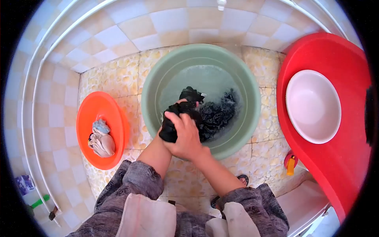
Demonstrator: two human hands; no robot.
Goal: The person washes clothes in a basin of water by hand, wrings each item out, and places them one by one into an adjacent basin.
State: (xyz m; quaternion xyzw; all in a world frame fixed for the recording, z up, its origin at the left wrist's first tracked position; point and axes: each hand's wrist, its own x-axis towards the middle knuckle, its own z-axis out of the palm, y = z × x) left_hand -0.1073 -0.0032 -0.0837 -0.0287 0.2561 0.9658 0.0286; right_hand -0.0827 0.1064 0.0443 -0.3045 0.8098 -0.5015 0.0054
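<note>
A large green basin (148,79) holds cloudy water and a dark wet garment. The garment's black cloth (169,128) is bunched over my left hand (182,101), which it mostly hides; a little skin shows near the top of the bundle. My right hand (184,132) lies over the same cloth, its fingers bent and closed around it. From the bundle, the dark garment (219,116) trails right into the water. Its kind cannot be made out. A small whitish bit (203,94) shows at the cloth's upper edge.
An orange basin (85,146) with light and grey-blue cloths (103,144) stands at left. To the right, a white basin (314,106) sits on a red curved surface (306,47). A yellow-handled item (291,166) is below it. White pipes (34,98) run along the tiled wall.
</note>
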